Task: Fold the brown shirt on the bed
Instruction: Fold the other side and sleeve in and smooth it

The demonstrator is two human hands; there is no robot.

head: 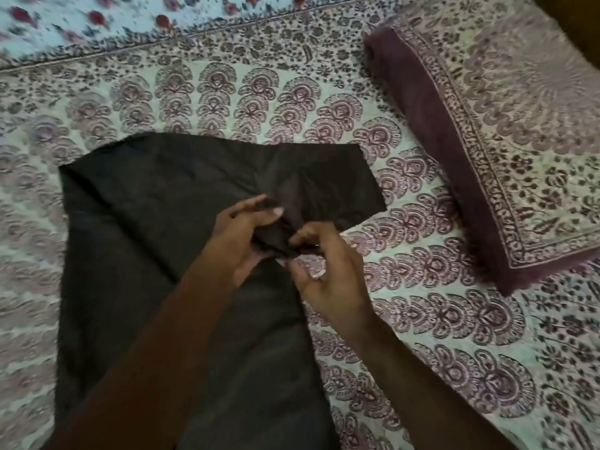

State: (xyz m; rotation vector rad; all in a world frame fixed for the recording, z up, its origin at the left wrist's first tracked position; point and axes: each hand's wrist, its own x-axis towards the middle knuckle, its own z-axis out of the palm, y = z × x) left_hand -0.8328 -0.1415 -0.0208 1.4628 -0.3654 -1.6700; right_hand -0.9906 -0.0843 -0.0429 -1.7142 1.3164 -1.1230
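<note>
At the centre of the frame I have both hands bunched on the shirt [136,241], which lies flat on the bed [422,319] from the lower left up to the middle. My left hand [242,237] and right hand [328,271] each pinch a gathered bit of cloth where the sleeve meets the body. I judge the risk to be a crooked fold: pulling unevenly could drag the flat body and wrinkle it, or the sleeve could slip free toward the pillow [487,131] at the upper right.
</note>
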